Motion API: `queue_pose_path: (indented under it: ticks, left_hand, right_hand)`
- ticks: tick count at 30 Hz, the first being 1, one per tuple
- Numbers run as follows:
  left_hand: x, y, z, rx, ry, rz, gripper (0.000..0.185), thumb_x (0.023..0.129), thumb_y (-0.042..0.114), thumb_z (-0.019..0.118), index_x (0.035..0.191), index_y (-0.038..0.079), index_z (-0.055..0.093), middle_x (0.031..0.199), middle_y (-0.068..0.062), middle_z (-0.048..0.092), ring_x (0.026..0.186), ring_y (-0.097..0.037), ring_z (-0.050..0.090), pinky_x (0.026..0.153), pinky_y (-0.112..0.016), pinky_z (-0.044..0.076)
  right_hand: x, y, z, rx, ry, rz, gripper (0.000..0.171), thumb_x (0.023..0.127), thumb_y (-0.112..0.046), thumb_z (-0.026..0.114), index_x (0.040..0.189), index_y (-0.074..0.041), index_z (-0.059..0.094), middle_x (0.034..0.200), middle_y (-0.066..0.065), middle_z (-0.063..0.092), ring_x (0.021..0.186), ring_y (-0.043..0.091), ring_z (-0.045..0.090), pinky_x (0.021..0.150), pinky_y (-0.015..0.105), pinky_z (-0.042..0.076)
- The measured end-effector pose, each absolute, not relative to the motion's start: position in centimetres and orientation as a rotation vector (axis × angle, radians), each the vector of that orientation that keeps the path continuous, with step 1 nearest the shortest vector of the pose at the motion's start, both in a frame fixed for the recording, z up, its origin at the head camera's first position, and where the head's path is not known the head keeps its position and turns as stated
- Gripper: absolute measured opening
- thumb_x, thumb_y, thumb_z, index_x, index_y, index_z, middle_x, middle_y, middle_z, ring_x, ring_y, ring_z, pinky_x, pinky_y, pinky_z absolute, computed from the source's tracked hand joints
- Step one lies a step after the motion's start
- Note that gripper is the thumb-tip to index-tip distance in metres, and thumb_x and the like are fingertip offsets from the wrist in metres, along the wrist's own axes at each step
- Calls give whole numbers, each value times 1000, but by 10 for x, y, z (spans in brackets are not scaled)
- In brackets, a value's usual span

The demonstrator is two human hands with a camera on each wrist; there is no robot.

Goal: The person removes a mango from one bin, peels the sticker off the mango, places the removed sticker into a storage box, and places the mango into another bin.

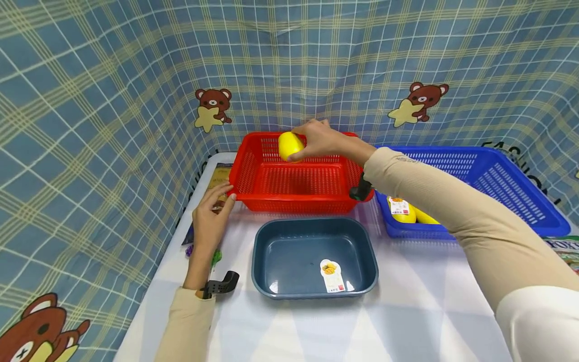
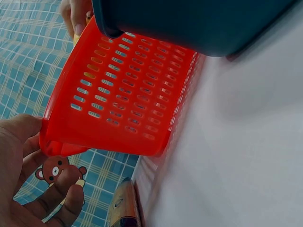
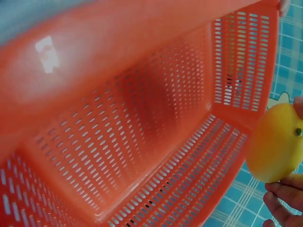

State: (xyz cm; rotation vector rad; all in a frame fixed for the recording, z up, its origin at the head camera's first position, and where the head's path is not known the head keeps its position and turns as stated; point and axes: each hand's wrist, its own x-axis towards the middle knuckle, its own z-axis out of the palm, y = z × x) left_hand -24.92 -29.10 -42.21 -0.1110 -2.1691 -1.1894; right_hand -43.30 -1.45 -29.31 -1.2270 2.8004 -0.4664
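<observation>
Head view: smooth yellow mango (image 1: 290,145), unlabeled

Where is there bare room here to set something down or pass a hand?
The red basket is bare inside; the right hand holds a mango over its far rim. The grey tub holds only a label. The table is bare in front of the tub. It is crowded at the left edge, where the left hand touches the basket's corner, and in the blue basket's near corner.
</observation>
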Motion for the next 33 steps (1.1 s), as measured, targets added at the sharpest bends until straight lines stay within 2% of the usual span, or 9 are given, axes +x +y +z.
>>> queue_pose_path:
  ticks: [5,11,19,23,28,31,33]
  left_hand:
    - [-248,-290,-422,-103,-2174,-1194,30,96,21,70,123,10,72,133,1,64,83,-22,68,71,-11,49]
    - [-248,-289,-424,-112,-2179,-1179,30,96,21,69,124,10,72,133,-4,64,82,-22,67,69,-11,49]
    - [-249,-291,-422,-103,-2168,-1170,30,96,22,70,123,10,72,132,-1,64,80,-19,66,67,-10,49]
    - [-249,-292,-423,-109,-2169,-1186,29,96,21,70,123,10,72,133,-2,64,80,-19,66,67,-11,49]
    - [-248,-292,-425,-102,-2177,-1197,29,96,21,70,123,9,72,132,-1,64,80,-20,66,67,-11,49]
    - [-248,-292,-424,-102,-2175,-1181,29,96,21,70,123,9,72,132,-1,64,80,-21,66,67,-11,49]
    - [-249,-292,-423,-102,-2171,-1171,29,96,21,70,123,10,72,131,-1,65,80,-21,66,67,-11,49]
  right_hand:
    - [-439,-25,-300,-1232,2780,-456,83,83,-59,72,144,-6,53,124,6,64,115,27,45,88,48,30]
    - [-444,-38,-312,-1204,2734,-438,81,84,-57,72,144,-7,53,121,5,65,112,26,47,90,49,31]
    - [-454,-48,-318,-1204,2710,-460,76,84,-56,73,141,-8,57,112,2,67,100,23,52,84,45,33]
    - [-459,-51,-320,-1198,2667,-454,75,85,-55,73,140,-7,57,112,3,67,98,23,53,83,42,34]
    - [-463,-58,-329,-1194,2581,-387,79,85,-56,72,142,-4,54,119,7,66,97,22,54,82,36,42]
    - [-463,-62,-334,-1176,2560,-379,81,85,-57,72,144,-5,53,124,6,64,100,22,55,84,35,48]
    - [-464,-64,-338,-1170,2551,-405,76,87,-54,71,143,-5,54,129,7,62,109,23,56,91,37,50]
